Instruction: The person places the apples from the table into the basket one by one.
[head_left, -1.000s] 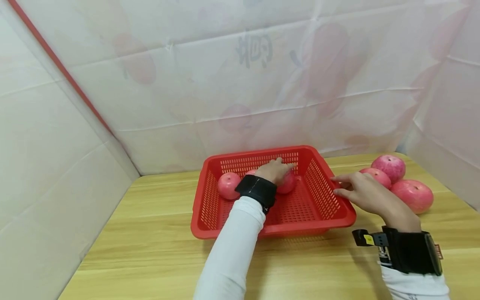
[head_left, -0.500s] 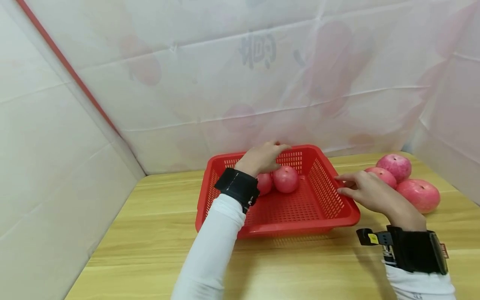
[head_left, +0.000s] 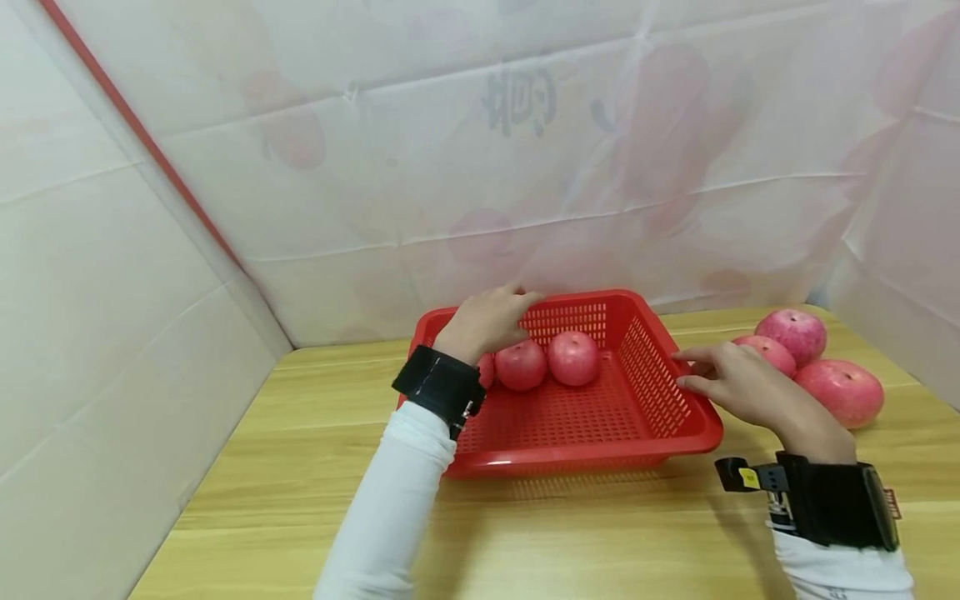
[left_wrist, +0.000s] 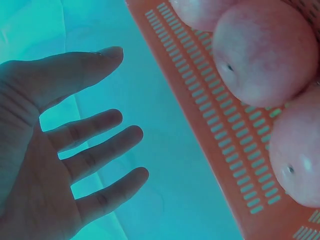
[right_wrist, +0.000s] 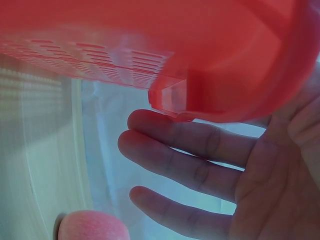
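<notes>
The red plastic basket (head_left: 585, 456) stands on the table with three pink-red apples (head_left: 573, 358) in a row along its back. Over the basket's back left part is my left hand (head_left: 482, 323), holding nothing and covering part of the leftmost apple. Its fingers are spread and slightly bent in the left wrist view, apart from the basket's slotted wall (left_wrist: 200, 100). At the basket's right side, my right hand (head_left: 738, 387) holds the rim between thumb and index finger. In the right wrist view, the other fingers (right_wrist: 200, 172) extend below the red rim (right_wrist: 240, 107).
Several wood-grain boards form the table top (head_left: 315, 433). Three more apples (head_left: 840, 392) sit grouped at the right, just beyond my right hand. A pale printed sheet (head_left: 420, 150) hangs behind the table and continues along both sides.
My left hand has risen off the rightmost apple in the basket and moved left, uncovering that apple and the middle one. The right hand stays at the rim.
</notes>
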